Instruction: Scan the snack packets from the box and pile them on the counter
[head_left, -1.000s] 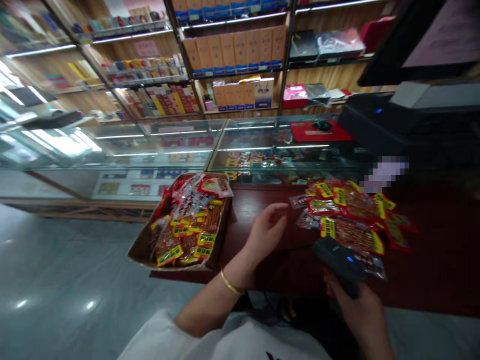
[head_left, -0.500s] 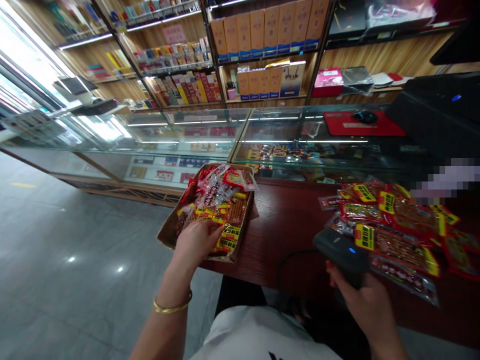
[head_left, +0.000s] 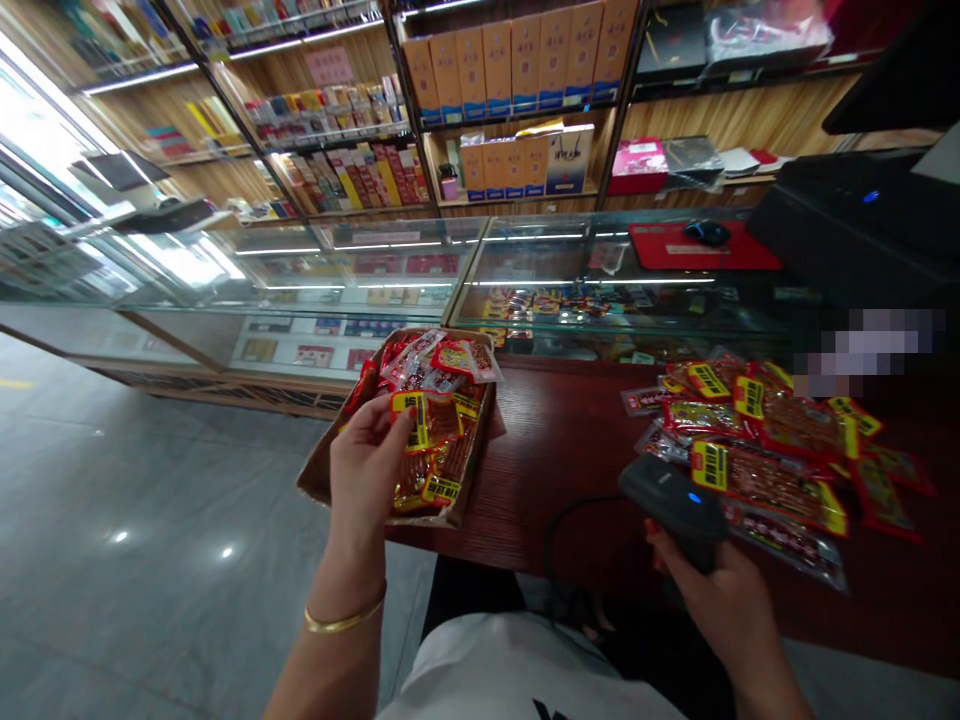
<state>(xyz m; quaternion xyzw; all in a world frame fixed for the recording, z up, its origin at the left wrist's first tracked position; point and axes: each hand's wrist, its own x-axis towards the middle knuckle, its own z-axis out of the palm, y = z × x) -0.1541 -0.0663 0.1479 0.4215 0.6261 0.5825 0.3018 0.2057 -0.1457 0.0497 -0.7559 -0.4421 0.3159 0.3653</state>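
Observation:
My left hand point(head_left: 369, 455) pinches the edge of a red and yellow snack packet point(head_left: 429, 418) just above a cardboard box point(head_left: 466, 490). More snack packets point(head_left: 441, 488) fill the box, with clear and red ones point(head_left: 420, 362) towards its far end. In my right hand point(head_left: 724, 590) is a black barcode scanner point(head_left: 671, 500) with a small blue light, its head pointing left. A heap of snack packets point(head_left: 784, 480) lies on the dark red counter just beyond the scanner.
The dark red counter point(head_left: 540, 440) holds the box at its left end. Behind it runs a glass display case point(head_left: 360, 265) with a red mouse pad point(head_left: 652, 250) and black mouse point(head_left: 706, 233) on top. A dark machine point(head_left: 847, 220) stands at right. The scanner's cable point(head_left: 551, 530) curves over the counter.
My left hand has lifted a snack packet out from among the others in the box. The right hand keeps hold of the scanner. The view has shifted slightly.

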